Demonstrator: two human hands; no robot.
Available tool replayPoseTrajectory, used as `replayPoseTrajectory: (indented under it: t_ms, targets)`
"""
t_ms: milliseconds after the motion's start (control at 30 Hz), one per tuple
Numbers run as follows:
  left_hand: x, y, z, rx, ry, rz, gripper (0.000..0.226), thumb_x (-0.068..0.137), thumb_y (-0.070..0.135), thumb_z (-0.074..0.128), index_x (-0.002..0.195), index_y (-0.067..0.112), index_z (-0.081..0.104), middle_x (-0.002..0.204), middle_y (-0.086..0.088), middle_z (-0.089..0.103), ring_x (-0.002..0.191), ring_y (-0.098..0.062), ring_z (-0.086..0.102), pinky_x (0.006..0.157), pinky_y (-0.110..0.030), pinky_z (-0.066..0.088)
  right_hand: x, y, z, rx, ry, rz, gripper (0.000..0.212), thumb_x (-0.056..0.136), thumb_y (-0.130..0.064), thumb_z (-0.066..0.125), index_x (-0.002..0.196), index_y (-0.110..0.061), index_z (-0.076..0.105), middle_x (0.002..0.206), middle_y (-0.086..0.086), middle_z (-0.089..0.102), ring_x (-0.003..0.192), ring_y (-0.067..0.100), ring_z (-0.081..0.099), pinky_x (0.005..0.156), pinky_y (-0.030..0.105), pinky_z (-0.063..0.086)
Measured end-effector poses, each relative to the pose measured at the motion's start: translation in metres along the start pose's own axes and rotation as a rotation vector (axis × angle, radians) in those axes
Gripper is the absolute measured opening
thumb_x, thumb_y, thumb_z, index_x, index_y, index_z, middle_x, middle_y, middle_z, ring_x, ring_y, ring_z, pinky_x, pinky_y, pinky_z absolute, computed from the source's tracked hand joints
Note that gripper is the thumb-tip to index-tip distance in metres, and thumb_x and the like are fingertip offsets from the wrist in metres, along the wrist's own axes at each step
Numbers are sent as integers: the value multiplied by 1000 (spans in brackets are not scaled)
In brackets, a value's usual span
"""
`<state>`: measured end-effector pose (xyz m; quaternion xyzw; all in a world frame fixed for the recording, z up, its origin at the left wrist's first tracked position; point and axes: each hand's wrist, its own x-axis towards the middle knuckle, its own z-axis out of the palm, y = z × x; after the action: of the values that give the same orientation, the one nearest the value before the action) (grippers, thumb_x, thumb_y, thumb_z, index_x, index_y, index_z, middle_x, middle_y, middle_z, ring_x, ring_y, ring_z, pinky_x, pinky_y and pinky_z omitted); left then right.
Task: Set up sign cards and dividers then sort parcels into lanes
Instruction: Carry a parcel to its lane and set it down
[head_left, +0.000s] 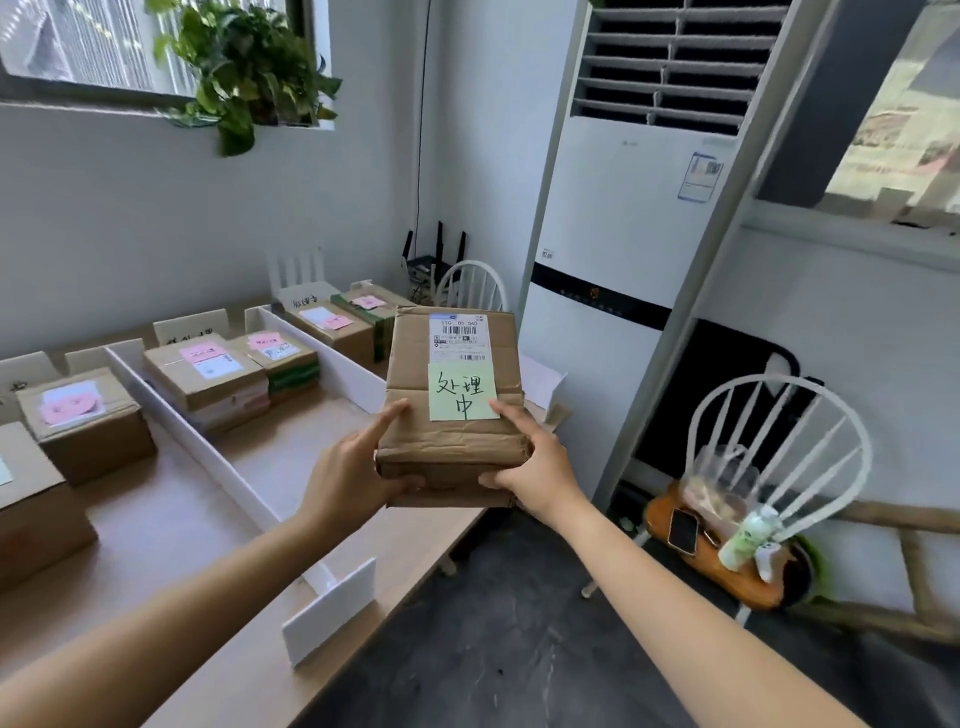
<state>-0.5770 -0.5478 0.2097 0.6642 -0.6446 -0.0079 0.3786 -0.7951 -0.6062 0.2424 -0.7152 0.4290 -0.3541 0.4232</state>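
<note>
Out past the right edge of the table (171, 525), the parcel (454, 410) is up in the air, a crumpled brown box with a green sticky note (461, 392) on top. Left hand (358, 467) grips the near-left corner, thumb on top, fingers curled under; right hand (540, 470) clamps the near-right corner the same way.

Biggest worry imo: both grips are on the near end only, so the far end could sag or slip, and nothing but floor is under it.

The right lane beside the white divider (332, 353) already has parcels at the far end, so dropping it in sloppy could nudge the divider or knock over a sign card (306, 297). Sticky note looks barely stuck too, the right thumb could peel it.
</note>
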Motion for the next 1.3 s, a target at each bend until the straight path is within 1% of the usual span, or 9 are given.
replayPoseTrajectory:
  t_ms: [200, 300, 500, 700, 800, 933, 1133, 1233, 1300]
  targets:
    - [23, 28, 14, 27, -32, 24, 92, 64, 33, 85, 142, 31, 37, 100, -15, 66, 86, -36, 59, 63, -30, 35, 8, 11, -32, -5, 23, 0, 89, 64, 8, 80, 138, -31, 50, 122, -19, 47, 114, 5, 46, 82, -2, 37]
    - [33, 37, 21, 11, -42, 44, 91, 64, 30, 85, 142, 29, 38, 100, -15, 66, 86, -35, 59, 64, -29, 33, 13, 16, -43, -16, 55, -6, 90, 63, 6, 82, 137, -33, 49, 126, -15, 48, 117, 8, 47, 95, 12, 38]
    - [49, 40, 41, -2, -66, 56, 91, 65, 35, 85, 142, 32, 37, 99, -14, 67, 85, -36, 59, 67, -35, 43, 21, 28, -56, -14, 105, 2, 91, 62, 6, 83, 136, -36, 50, 138, -6, 47, 124, 12, 46, 105, 23, 40]
    - [54, 34, 60, -36, -88, 42, 90, 66, 35, 84, 142, 32, 37, 100, -14, 66, 87, -34, 59, 70, -38, 48, 29, 43, -60, -17, 101, 37, 91, 63, 6, 82, 137, -34, 50, 135, -7, 50, 120, 10, 48, 97, 13, 39]
    - [67, 27, 69, -33, -84, 38, 89, 66, 35, 84, 141, 33, 37, 97, -12, 66, 85, -32, 59, 69, -36, 46, 44, 50, -59, -16, 99, 47, 91, 63, 6, 83, 137, -36, 50, 135, -7, 49, 119, 10, 48, 95, 11, 41]
    - [93, 16, 81, -39, -74, 51, 90, 65, 32, 85, 141, 30, 39, 95, -13, 68, 83, -33, 60, 68, -36, 45, 73, 57, -59, -11, 113, 50, 89, 63, 7, 82, 136, -34, 50, 133, -7, 50, 117, 10, 48, 84, -2, 39]
    - [147, -9, 105, -70, -47, 62, 88, 64, 32, 86, 140, 29, 42, 100, -13, 69, 84, -34, 63, 66, -35, 47, 134, 67, -62, -28, 110, 37, 89, 63, 8, 82, 136, -34, 50, 130, -10, 48, 118, 10, 47, 84, -1, 39]
    - [173, -21, 114, -81, -40, 80, 89, 64, 30, 86, 141, 26, 41, 104, -15, 68, 86, -34, 63, 71, -39, 50, 164, 68, -62, -36, 113, 46, 89, 64, 9, 81, 137, -30, 50, 128, -11, 47, 115, 8, 45, 80, -5, 37]
    - [190, -29, 119, -92, -36, 96, 89, 64, 31, 86, 141, 24, 42, 106, -16, 68, 86, -36, 63, 73, -42, 52, 182, 68, -62, -40, 122, 50, 89, 64, 9, 81, 137, -29, 50, 128, -11, 47, 115, 8, 45, 83, -4, 37]
